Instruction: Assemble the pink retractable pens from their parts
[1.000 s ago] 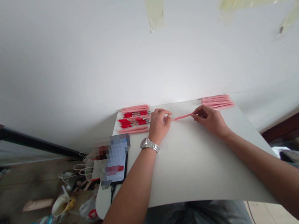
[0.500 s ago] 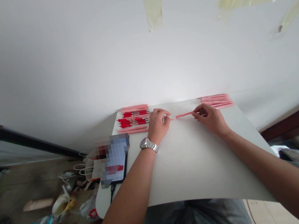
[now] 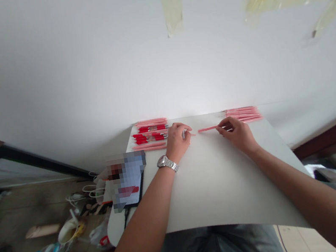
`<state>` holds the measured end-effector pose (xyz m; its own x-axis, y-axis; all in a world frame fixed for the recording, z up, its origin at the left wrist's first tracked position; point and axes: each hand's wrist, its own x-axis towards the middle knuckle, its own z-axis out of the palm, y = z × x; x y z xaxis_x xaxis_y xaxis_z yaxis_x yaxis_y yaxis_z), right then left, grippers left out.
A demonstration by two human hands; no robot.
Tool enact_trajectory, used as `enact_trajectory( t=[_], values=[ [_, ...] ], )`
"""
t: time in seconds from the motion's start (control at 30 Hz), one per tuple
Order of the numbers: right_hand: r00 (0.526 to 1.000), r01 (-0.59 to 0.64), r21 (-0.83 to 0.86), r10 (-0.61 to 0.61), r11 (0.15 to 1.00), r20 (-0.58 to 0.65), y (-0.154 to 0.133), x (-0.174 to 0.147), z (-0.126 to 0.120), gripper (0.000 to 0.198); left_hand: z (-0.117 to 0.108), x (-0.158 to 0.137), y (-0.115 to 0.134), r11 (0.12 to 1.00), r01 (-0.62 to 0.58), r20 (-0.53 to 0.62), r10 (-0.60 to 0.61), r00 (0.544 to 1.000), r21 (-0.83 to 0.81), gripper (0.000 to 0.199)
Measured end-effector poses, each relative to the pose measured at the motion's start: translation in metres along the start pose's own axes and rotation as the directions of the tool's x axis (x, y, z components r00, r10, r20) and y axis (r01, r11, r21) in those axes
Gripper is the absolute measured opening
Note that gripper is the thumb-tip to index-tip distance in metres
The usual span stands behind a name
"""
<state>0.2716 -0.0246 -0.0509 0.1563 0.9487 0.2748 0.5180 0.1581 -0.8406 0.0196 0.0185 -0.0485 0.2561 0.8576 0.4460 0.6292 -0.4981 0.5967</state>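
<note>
White table (image 3: 217, 186) set against a pale wall (image 3: 106, 67). Nearest the camera: the person's dark trousers (image 3: 217, 249) at the table's front edge, both forearms reaching forward over the top.

Left side of table: phone (image 3: 134, 179), partly pixelated, lying just beside the left forearm; black cable at its near end. Silver watch (image 3: 167, 163) on left wrist.

Left hand (image 3: 179, 139): fingers curled, thumb and forefinger closed on a slender piece (image 3: 193, 134); its pinkish tip protrudes to the right, remainder mostly hidden by the hand. Right hand (image 3: 236, 131): thumb and forefinger pinch one end of a pink rod (image 3: 207, 129). Rod lies nearly level between the hands, free end pointing at the slender piece; a narrow gap separates the two.

Beyond, at the far left: pink rods and red pens (image 3: 153, 138) laid in rows, beside the left hand. Far right: a bundle of pink rods (image 3: 244, 114), side by side, behind the right hand.

Upper wall: yellowish tape (image 3: 172, 5) in strips, some wrinkled and shiny.
</note>
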Motion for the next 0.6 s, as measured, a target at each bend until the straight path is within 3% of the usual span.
enact_trajectory(
  t=[0.6],
  values=[
    [1.0,0.017,-0.022,-0.016,1.0,0.016,-0.0036,-0.0011,0.0009,0.028,-0.0004,0.0003,0.0006,1.0,0.013,0.002,-0.013,1.0,-0.005,0.018]
  ],
)
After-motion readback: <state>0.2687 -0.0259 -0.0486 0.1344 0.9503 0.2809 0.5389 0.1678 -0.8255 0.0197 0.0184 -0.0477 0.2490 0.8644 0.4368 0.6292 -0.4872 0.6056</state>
